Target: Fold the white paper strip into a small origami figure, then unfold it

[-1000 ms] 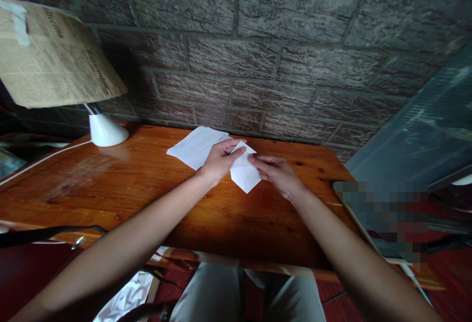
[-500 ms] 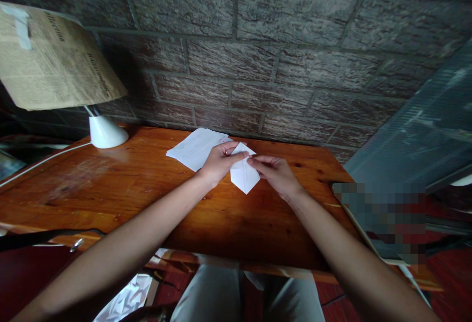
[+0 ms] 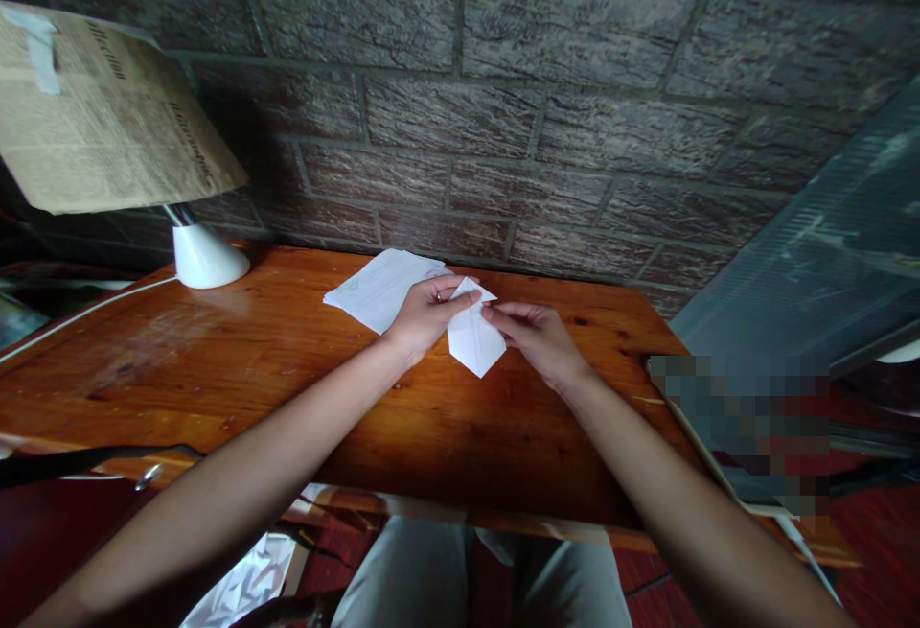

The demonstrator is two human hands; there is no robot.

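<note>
A small folded sheet of white paper (image 3: 477, 342) is held above the wooden table, pointed at its top and bottom ends, with a crease down its middle. My left hand (image 3: 424, 314) grips its upper left side, thumb across the front and fingers behind; a ring shows on one finger. From the right, my right hand (image 3: 536, 333) pinches the paper's right edge between thumb and fingers. Its fingertips behind the paper are partly hidden. Just beyond my left hand lies a stack of white sheets (image 3: 378, 285) with faint writing.
The wooden table (image 3: 287, 350) meets a brick wall (image 3: 503, 129). At the left stands a lamp (image 3: 208, 254) with a newspaper-covered shade. A blurred-out flat object (image 3: 740, 436) lies at the right edge. Crumpled white paper (image 3: 248, 580) sits in a box below the front edge.
Almost nothing differs. Both hands keep their hold on the folded paper, which has shifted very slightly to the left.
</note>
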